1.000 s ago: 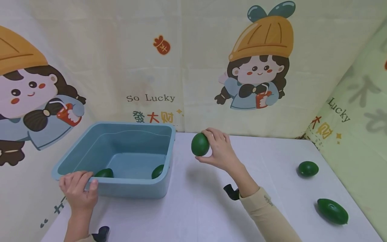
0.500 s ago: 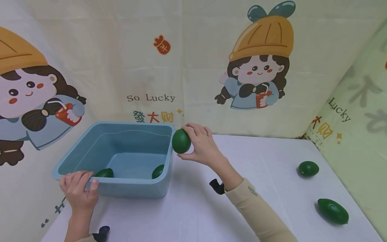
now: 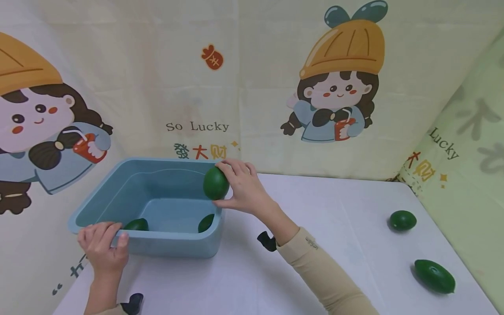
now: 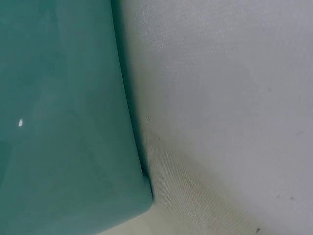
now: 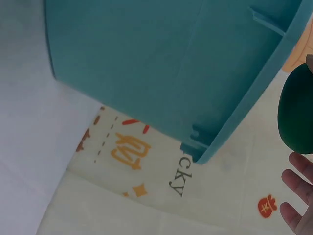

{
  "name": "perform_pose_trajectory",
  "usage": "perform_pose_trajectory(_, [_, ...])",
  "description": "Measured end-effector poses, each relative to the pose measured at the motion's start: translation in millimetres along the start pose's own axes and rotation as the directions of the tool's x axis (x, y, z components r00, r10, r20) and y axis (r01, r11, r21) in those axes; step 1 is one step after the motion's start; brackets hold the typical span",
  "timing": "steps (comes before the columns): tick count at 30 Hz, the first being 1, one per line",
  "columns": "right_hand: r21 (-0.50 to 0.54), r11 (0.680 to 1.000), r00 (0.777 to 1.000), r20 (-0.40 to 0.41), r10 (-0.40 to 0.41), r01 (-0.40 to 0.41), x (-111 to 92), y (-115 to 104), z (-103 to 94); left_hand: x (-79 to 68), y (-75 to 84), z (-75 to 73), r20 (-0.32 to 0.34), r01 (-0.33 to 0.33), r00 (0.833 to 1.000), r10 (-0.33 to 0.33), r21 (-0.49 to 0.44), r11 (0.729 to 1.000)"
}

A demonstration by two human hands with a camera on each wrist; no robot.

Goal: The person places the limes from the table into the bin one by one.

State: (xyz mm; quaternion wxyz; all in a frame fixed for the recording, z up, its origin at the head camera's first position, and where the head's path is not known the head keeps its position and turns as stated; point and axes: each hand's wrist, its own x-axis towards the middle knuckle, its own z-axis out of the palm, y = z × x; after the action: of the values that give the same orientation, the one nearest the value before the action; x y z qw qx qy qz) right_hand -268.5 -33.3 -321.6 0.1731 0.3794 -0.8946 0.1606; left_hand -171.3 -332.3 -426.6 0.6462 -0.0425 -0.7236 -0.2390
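A smooth dark green oval fruit (image 3: 215, 183) is pinched between the thumb and fingers of my right hand (image 3: 248, 188), over the right rim of a blue plastic bin (image 3: 173, 245). My left hand (image 3: 103, 247) grips the bin's near rim at the left corner, fingers hooked over the edge. Two more green fruits lie inside, one at the near left (image 3: 136, 225) and one at the near right (image 3: 205, 223), both partly hidden by the bin wall. In the right wrist view, the held fruit (image 5: 297, 110) is cut off by the frame edge.
On the right of the white table (image 3: 323, 262) lie a rounder green fruit (image 3: 402, 221) and a longer, pointed green fruit (image 3: 435, 276). A printed cloth backdrop (image 3: 260, 96) stands behind the bin. Only the bin's outer wall (image 4: 63, 122) and pale cloth show in the left wrist view.
My right hand has carried the green fruit leftward, from beside the bin to above its right rim. The left hand keeps its grip and the bin stays put.
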Motion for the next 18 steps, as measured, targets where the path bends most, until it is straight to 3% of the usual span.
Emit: perform_pose_trajectory(18, [-0.005,0.999,0.993,0.110,-0.034,0.035,9,-21,23.9,-1.7,-1.9,-0.1,0.003,0.007,1.000,-0.007,0.011,1.000])
